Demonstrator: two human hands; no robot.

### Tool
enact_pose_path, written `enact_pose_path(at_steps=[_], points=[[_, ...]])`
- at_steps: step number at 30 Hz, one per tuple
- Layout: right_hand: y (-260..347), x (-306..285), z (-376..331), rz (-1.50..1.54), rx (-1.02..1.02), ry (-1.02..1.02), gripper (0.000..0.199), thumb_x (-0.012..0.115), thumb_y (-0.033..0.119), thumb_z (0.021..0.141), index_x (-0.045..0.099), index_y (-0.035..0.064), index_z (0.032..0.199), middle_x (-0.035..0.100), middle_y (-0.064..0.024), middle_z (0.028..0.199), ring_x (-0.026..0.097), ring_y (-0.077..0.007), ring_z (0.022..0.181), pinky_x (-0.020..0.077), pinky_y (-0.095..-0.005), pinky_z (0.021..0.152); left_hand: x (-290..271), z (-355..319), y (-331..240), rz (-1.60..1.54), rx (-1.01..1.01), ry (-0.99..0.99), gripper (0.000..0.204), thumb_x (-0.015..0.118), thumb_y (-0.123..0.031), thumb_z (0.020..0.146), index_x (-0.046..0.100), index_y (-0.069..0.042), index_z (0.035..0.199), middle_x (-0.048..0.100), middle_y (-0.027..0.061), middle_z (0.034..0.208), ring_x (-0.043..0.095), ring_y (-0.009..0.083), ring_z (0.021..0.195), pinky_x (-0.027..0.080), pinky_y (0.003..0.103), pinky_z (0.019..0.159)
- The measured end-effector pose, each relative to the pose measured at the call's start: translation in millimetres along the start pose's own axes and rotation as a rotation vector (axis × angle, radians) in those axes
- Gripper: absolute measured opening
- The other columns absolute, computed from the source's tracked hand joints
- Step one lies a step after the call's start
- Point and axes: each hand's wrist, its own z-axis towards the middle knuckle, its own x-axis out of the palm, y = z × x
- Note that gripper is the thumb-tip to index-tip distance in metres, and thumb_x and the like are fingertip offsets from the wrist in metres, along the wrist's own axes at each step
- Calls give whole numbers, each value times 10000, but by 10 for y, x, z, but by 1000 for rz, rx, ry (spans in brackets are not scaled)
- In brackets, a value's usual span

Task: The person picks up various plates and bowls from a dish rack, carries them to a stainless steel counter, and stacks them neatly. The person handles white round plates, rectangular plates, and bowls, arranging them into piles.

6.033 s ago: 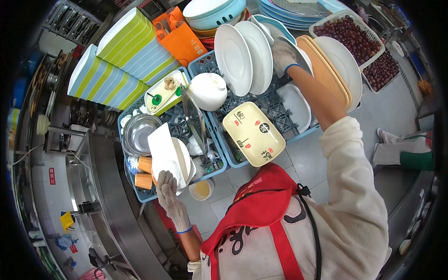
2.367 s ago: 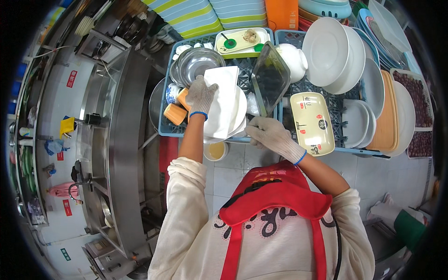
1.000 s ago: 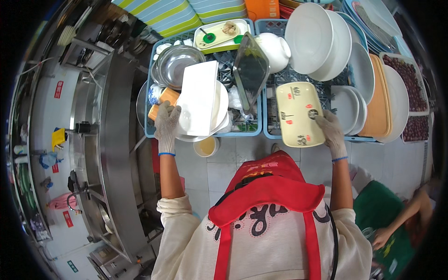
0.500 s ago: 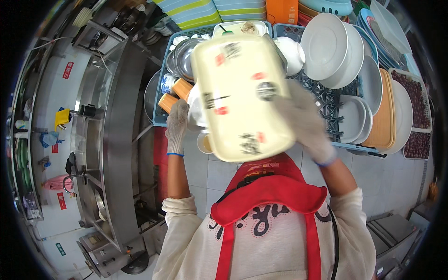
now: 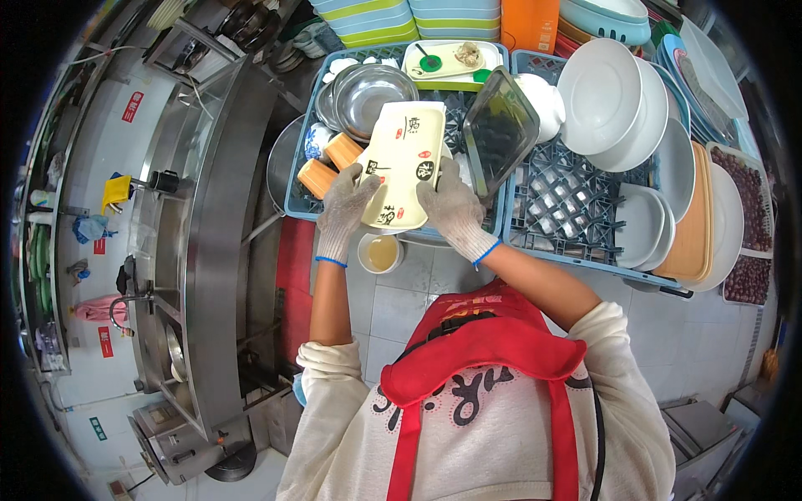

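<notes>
Plate: a cream rectangular plate (image 5: pixel 403 164) with dark and red markings, tilted over the near part of the left blue rack (image 5: pixel 294 196), held at its lower end by both hands.
Left hand: the left hand (image 5: pixel 349 205) in a grey knit glove grips the plate's lower left corner, fingers curled onto its edge.
Right hand: the right hand (image 5: pixel 449 203), gloved alike, clasps the lower right edge, fingers spread up the plate's face.
Under the plate: probably more white dishes, but the plate hides them and I cannot tell for sure.
Beside the plate, left: two orange cups (image 5: pixel 330 164) lying in the rack, just beside the left hand.
Behind the plate: a steel bowl (image 5: pixel 373 88) and a pale green tray (image 5: pixel 452 59) with small leftovers on it.
Beside the plate, right: a dark glass lid (image 5: pixel 499 130) standing tilted where the two racks meet, near the right hand.
Right rack: a second blue rack (image 5: pixel 561 204) with large white plates (image 5: pixel 603 101) standing on edge and smaller ones at its right side.
Floor: a small cup of yellowish liquid (image 5: pixel 381 252) on the tiles between the forearms.
Far left: a long steel counter (image 5: pixel 209 217).
Person: red apron (image 5: pixel 489 355) over a pale sweatshirt.
</notes>
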Motion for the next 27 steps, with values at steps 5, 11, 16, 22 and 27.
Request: enact_pose_path(at_steps=[5,11,16,22,27], points=[[-32,-38,-66,-5,-29,50,693,593,379,782,315,8,1297,599,-223,1053,599,-360,960,443,-415,870,40,69,-74,123,131,-40,456,661,-269,780,551,14,1121,608,205,1031,591,320,964,455,389,827],[-301,56,107,-179,-69,-151,950,667,433,719,172,-54,1367,325,-317,1327,431,-406,1191,411,-409,941,-9,214,-55,-114,-37,173,727,710,-319,771,391,64,1300,493,254,1253,475,304,1194,386,366,978],[-387,75,424,182,118,36,1004,691,489,678,210,-103,1332,455,-318,1214,501,-385,1136,428,-402,932,27,416,266,-339,-91,250,862,763,-322,702,317,96,1310,482,274,1238,529,274,1118,432,310,915],[-483,126,745,418,120,58,933,710,471,671,295,-94,1287,509,-296,1172,578,-358,1034,471,-398,872,-32,465,119,-430,-186,389,896,789,-311,681,298,86,1317,505,251,1198,572,269,1058,473,319,889],[-405,168,737,631,16,132,774,709,420,684,447,-95,1199,559,-270,1116,602,-305,998,489,-358,837,18,571,355,-841,-244,531,689,743,-188,759,377,35,1298,561,191,1140,607,208,975,536,305,776]])
